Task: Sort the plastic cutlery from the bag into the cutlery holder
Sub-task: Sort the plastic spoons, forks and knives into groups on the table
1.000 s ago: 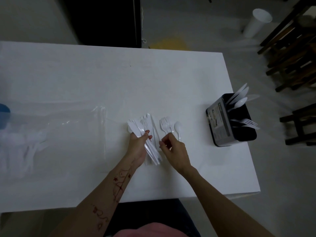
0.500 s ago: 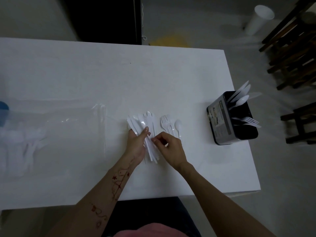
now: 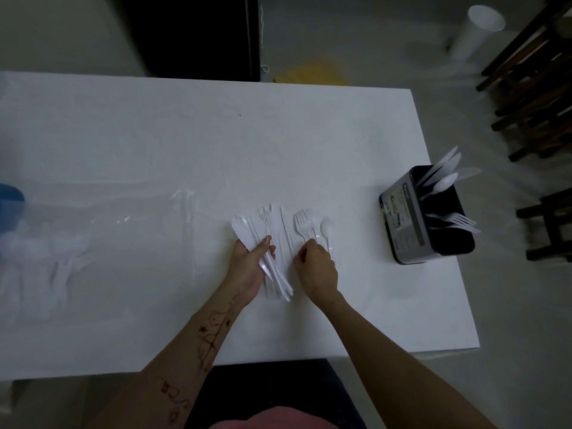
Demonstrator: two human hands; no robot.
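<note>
My left hand (image 3: 249, 266) grips a fanned bundle of white plastic knives (image 3: 260, 239) just above the white table (image 3: 185, 144). My right hand (image 3: 317, 267) rests to its right, fingers pinched at the handle of a white fork (image 3: 301, 224) lying on the table. A white spoon (image 3: 327, 229) lies beside the forks. The black cutlery holder (image 3: 411, 224) stands near the table's right edge, with spoons and knives in its far compartment and forks in its near one. The clear plastic bag (image 3: 93, 236) lies flat at the left with more cutlery inside.
A blue object (image 3: 9, 202) shows at the far left edge of the table. On the floor beyond stand a white cup (image 3: 476, 29) and dark wooden chairs (image 3: 538, 97) at the right. A yellow patch (image 3: 309, 72) lies behind the table.
My right hand went left to the knife bundle, then came back right to the forks' handles. The left hand kept hold of the bundle.
</note>
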